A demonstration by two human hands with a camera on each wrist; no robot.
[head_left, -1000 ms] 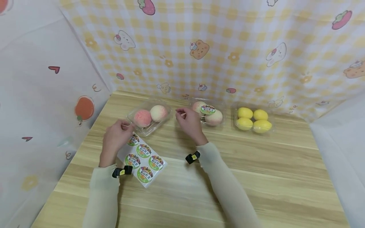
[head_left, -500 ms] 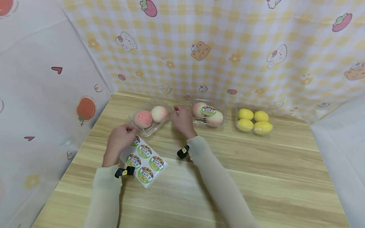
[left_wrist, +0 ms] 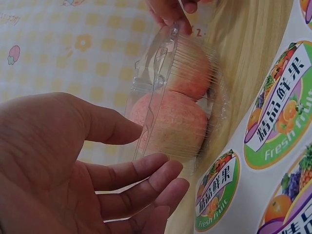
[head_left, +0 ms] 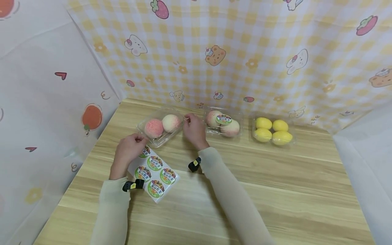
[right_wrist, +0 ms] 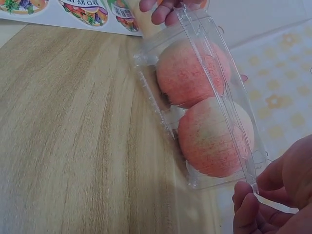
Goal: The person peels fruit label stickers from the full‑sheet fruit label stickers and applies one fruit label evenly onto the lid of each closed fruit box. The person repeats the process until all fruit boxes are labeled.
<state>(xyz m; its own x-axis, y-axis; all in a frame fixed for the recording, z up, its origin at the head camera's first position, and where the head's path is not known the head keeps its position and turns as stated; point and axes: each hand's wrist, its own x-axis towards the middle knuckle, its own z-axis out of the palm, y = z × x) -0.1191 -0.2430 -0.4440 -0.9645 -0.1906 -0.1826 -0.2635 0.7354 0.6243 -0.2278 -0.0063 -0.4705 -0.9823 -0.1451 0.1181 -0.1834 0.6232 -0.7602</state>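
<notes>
A clear plastic clamshell box [head_left: 162,137] with two peaches inside, one pinker peach [head_left: 153,128] and one pale peach [head_left: 171,123], stands at the back left of the table. My left hand [head_left: 129,149] pinches the rim at its left end; in the left wrist view the thumb and fingers [left_wrist: 131,170] lie either side of that rim. At the opposite end my right hand [head_left: 195,131] pinches a corner of the rim, seen closely in the right wrist view [right_wrist: 273,195]. The lid looks closed down. A sheet of round fruit stickers [head_left: 156,177] lies partly beneath the left hand.
Right of my right hand stands a second clear box [head_left: 214,132] of two peaches with a round sticker [head_left: 224,119] on top. Farther right is a clear box of lemons [head_left: 272,132]. A yellow checked cloth [head_left: 245,51] hangs behind the wooden table [head_left: 275,190].
My right hand has moved left, away from the stickered box, onto the right end of the left peach box. My left hand has shifted slightly right to the box's rim.
</notes>
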